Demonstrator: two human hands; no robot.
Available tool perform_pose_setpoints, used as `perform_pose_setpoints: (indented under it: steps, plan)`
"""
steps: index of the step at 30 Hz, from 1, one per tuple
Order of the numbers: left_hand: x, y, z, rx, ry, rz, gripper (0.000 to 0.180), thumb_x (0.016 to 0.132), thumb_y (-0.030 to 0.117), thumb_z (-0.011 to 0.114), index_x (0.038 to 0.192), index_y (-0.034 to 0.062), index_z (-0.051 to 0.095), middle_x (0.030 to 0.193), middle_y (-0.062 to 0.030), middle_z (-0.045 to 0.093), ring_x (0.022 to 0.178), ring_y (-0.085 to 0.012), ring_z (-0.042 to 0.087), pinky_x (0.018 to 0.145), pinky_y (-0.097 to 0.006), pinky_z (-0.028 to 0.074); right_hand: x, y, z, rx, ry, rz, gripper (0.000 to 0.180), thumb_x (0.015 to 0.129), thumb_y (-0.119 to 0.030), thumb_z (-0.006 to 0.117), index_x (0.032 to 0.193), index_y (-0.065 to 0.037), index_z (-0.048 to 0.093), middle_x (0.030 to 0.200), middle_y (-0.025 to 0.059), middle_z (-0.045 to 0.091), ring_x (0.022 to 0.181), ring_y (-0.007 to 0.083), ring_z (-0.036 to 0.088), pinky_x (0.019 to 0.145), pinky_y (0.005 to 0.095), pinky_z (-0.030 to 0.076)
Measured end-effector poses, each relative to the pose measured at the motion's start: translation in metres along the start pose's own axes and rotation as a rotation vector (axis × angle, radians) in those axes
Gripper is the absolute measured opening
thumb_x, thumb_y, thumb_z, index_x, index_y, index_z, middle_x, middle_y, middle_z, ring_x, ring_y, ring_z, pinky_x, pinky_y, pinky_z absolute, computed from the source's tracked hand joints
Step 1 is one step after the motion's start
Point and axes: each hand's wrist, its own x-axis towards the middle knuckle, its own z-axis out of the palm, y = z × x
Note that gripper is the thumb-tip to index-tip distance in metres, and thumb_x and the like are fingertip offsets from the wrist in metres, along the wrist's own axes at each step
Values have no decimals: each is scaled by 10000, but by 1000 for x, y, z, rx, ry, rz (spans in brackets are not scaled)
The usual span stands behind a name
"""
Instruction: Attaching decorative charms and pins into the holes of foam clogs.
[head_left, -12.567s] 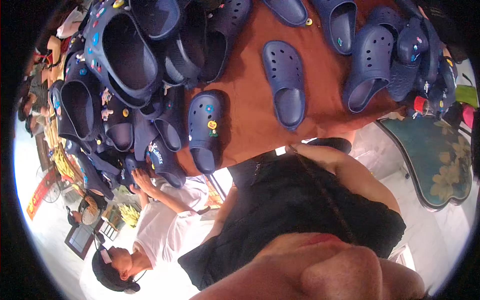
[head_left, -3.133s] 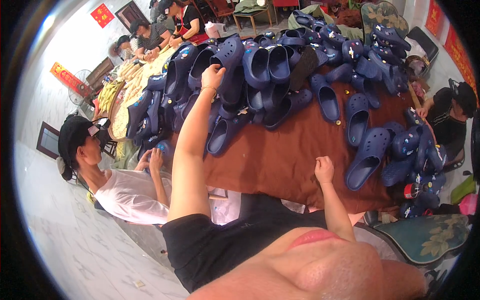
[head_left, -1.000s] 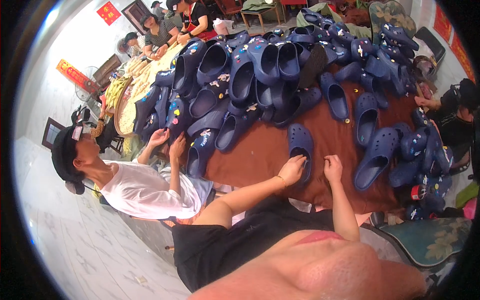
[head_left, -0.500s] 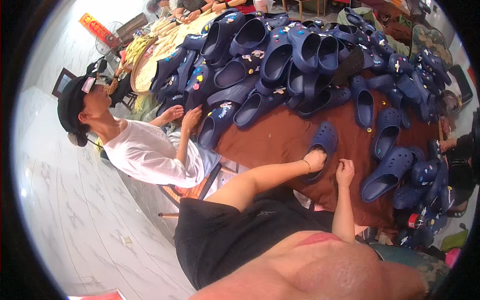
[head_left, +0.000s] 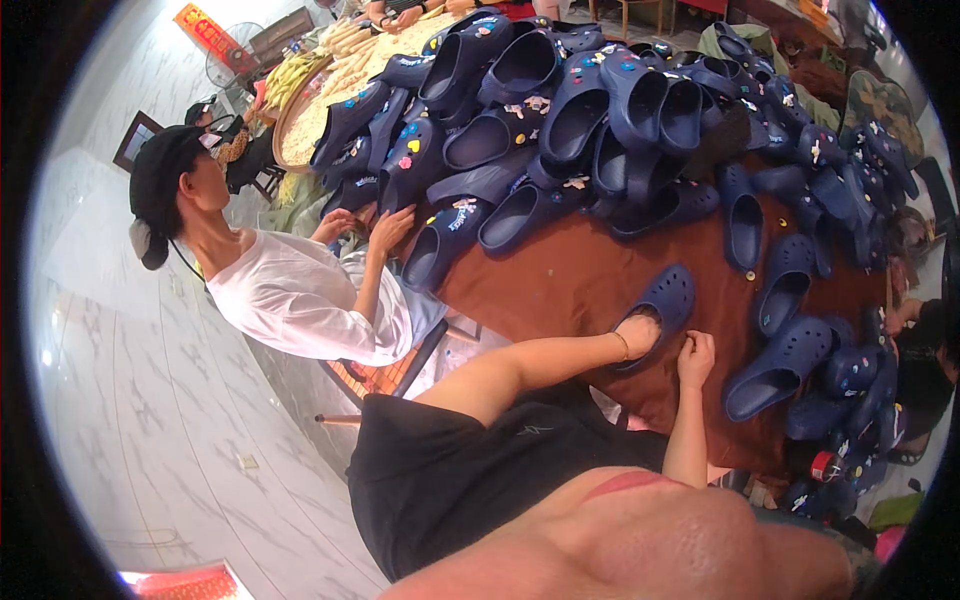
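Left hand (head_left: 636, 335) is pushed inside a navy blue foam clog (head_left: 658, 309) that lies alone on the brown cloth-covered table (head_left: 570, 285), close to its near edge; the fingers are hidden inside the shoe, so how they are curled I cannot tell, though the hand clearly steadies the clog from within; right hand (head_left: 694, 356) sits just beside the clog's heel end, fingers bunched narrow as if pinching something small, too tiny to make out; whether it touches the shoe I cannot say for certain.

Across the far side of the table rises a big heap of navy clogs (head_left: 560, 110), many already carrying small coloured charms on their uppers; along the right edge lies a looser row of plain navy clogs (head_left: 790, 300), mostly bare of ornaments as far as the view shows; so my reading is that the work sits somewhere in the middle, with a good pile dressed and a fair number still waiting, the one in hand not visibly decorated yet.

At the left edge of the table a person in a white shirt and black cap (head_left: 290, 290) reaches both hands toward a decorated clog (head_left: 440, 245) at the rim of the heap; another person's arm (head_left: 900, 315) shows at the far right edge.
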Motion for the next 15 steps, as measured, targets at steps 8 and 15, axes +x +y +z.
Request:
perform_pose_setpoints:
  steps: [8, 15]
  plan:
    - [1, 0, 3, -13, 38, -2, 224, 758, 127, 416, 713, 5, 598, 759, -199, 596, 733, -319, 582, 698, -396, 451, 2, 1, 0, -34, 5, -35, 119, 725, -33, 507, 821, -26, 577, 824, 134, 541, 791, 312, 522, 713, 376, 422]
    - [1, 1, 7, -1, 52, -1, 221, 761, 129, 415, 707, 14, 596, 755, -192, 596, 740, -308, 583, 702, -390, 452, 2, 1, 0, -43, 24, -49, 109, 725, -32, 505, 811, -20, 572, 820, 137, 539, 789, 314, 522, 712, 378, 421]
